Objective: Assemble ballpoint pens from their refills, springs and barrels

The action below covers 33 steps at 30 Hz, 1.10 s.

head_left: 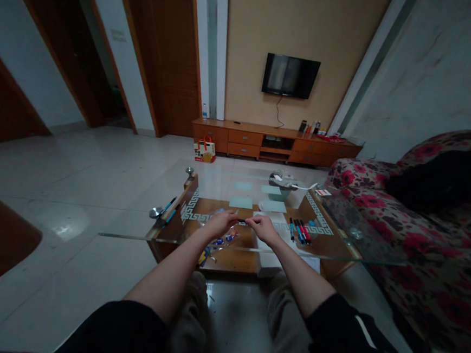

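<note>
The fingers of the left hand (220,224) and of the right hand (264,229) meet from opposite sides over the glass surface (214,188), closed on a slim dark pen-like thing (242,221). It lies roughly level in the short gap between the two hands, one end in each grip; the fingers cover so much of it that its full shape cannot be told.

To the right of the fingers, near the right hand, a row of pens (301,232) lies side by side, some blue and black, some red. Well to the left of the fingers, two blue-and-dark pens (169,210) lie close together by a round metal fitting (155,212). Just below the left hand are clear plastic packets (230,240) with coloured printing. Beneath the right hand, seen through the glass, stands a white box (269,258).

Beyond the fingers, pale rectangles (240,202) show on the glass; farther off and to the right are a dark bowl-like thing (278,179) with whitish material in it and a small red-and-white card (323,192). Far ahead of the fingers, a television (291,76) hangs above a low wooden cabinet (244,139), and a flowered sofa (364,200) stands at the right.
</note>
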Available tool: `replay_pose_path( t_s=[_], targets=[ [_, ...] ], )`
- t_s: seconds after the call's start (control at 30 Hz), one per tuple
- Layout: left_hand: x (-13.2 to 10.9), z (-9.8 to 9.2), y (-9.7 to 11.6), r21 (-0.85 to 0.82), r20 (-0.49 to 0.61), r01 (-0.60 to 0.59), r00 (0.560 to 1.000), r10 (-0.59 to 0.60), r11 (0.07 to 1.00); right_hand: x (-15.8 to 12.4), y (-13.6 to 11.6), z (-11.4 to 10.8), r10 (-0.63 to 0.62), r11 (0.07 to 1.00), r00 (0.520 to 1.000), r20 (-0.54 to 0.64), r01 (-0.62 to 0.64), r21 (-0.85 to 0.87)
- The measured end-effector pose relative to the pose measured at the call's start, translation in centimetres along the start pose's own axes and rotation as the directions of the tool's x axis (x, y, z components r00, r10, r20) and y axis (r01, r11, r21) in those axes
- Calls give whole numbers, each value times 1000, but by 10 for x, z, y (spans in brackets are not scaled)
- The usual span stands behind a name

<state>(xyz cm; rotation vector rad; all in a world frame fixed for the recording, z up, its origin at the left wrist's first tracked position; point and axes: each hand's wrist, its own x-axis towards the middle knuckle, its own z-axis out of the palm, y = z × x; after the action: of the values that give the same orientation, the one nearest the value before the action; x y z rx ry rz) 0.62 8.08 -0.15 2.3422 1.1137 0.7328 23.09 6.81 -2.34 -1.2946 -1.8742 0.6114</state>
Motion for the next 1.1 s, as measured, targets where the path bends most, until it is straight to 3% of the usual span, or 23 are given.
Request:
replay_pose_path(
  t_s=[0.33,0.47,0.7,1.1],
  targets=[
    [-3,-1,0,81,24,-20,1000,18,997,-2,-3,2,16,994,1000,-18,-14,108],
    [-4,-3,1,127,22,-26,999,24,992,-1,-1,2,58,997,997,-59,-55,51],
    [-5,-6,4,177,27,-55,998,51,983,0,6,-1,46,998,999,-18,-47,-35],
    [-7,-9,7,240,52,-57,998,45,969,0,6,2,84,995,996,21,-86,58]
  ],
)
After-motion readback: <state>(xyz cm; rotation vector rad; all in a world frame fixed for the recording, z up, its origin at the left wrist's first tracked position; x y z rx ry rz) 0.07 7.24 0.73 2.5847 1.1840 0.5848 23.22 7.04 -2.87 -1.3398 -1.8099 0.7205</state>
